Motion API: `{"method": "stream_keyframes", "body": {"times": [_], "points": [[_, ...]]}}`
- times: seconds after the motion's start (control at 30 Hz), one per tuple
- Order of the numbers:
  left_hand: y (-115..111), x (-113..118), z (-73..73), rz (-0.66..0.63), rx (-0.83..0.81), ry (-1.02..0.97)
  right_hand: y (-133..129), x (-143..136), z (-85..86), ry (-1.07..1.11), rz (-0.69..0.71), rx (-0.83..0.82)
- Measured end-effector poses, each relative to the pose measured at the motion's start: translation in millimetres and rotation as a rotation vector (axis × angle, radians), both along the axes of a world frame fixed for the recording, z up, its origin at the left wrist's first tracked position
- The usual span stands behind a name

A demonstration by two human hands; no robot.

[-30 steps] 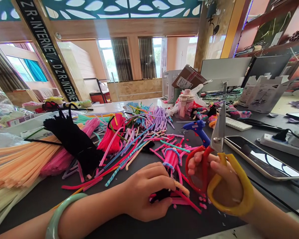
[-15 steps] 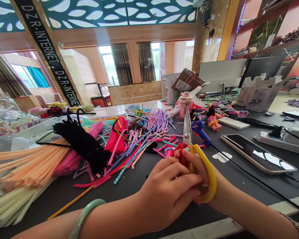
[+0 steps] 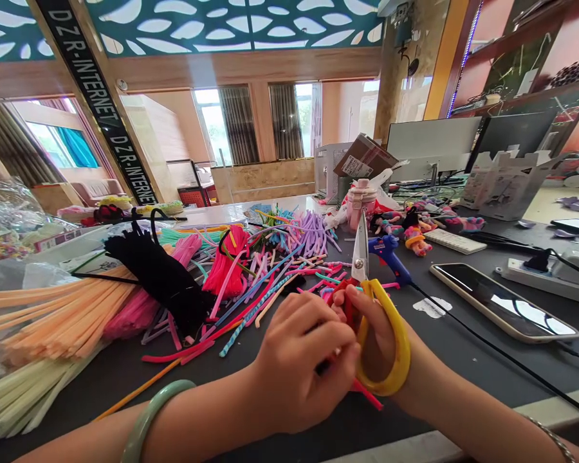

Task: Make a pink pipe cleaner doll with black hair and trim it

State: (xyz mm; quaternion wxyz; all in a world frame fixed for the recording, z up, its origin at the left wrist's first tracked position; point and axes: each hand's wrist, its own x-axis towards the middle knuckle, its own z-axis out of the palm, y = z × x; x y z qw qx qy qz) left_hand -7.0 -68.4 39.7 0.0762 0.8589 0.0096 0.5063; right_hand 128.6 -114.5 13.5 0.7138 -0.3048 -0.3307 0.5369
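My right hand (image 3: 379, 321) is closed on scissors (image 3: 361, 254) with yellow and red handles. The yellow loop circles my thumb, and the blades point up and away, close together. My left hand (image 3: 309, 360) is curled right beside it, its fingertips meeting the right hand's. A red pipe cleaner (image 3: 368, 393) sticks out below the left fingers; its rest is hidden in the hands. Left of the hands lie loose pipe cleaners (image 3: 258, 308) in many colours, with a black bundle (image 3: 166, 276) and a hot pink bundle (image 3: 228, 260).
A blue glue gun (image 3: 388, 257) lies beyond the scissors, its cord running right. To the right are a phone (image 3: 502, 302) and a power strip (image 3: 550, 280). Peach pipe cleaners (image 3: 67, 315) spread at left. A pink jar (image 3: 361, 202) and small dolls (image 3: 417, 238) stand farther back.
My left hand has shifted slightly left and down, away from the yellow handle. More of the red pipe cleaner shows below the hands. The scissors stay upright, turned slightly.
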Motion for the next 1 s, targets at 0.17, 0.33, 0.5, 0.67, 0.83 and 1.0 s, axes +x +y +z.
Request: {"method": "stream_keyframes", "body": {"times": [0.17,0.33,0.5,0.67,0.83,1.0], "points": [[25,-2,0.3,0.199,-0.336,0.037,9,11,-9.1,0.045,0.101,-0.050],[63,1,-12.0,0.398,-0.689,0.166,7,18,-9.1,-0.033,0.163,-0.019],[85,2,-20.9,0.420,-0.797,0.185,0,20,-2.4,-0.152,0.173,0.036],[72,4,-15.8,0.291,-0.885,0.123,1,27,0.4,-0.242,0.068,0.054],[41,-1,-3.6,-0.011,-0.883,0.069,-3,34,14.3,-0.481,-0.004,-0.011],[22,-5,1.0,-0.018,-0.730,0.299,-3,33,22.3,-0.530,0.000,-0.066]]}}
